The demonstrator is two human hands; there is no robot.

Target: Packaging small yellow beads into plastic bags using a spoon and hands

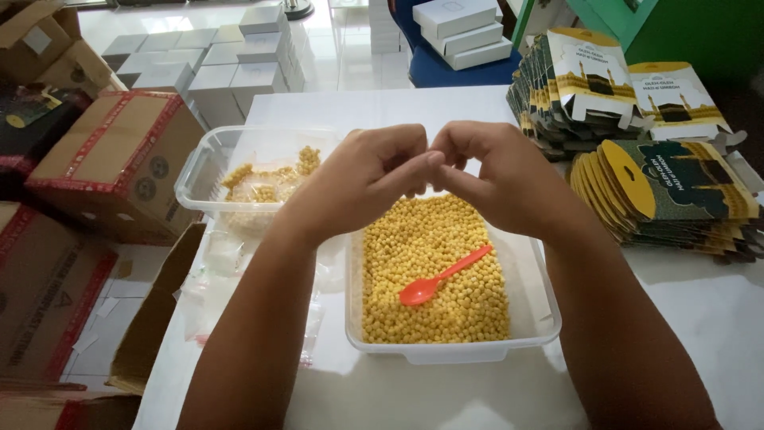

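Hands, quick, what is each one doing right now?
Left hand: fingers curled, pinching against the right; contents hidden.
Right hand: fingers curled, pinching too; cannot tell what it holds.

Both hands meet above the far end of a clear plastic tub on the white table. The left hand and right hand are curled, fingertips pinched together and touching; whatever they pinch is too small to make out. The tub is rectangular and filled with small round yellow pellets. An orange plastic spoon lies slanted on top, bowl toward the near side.
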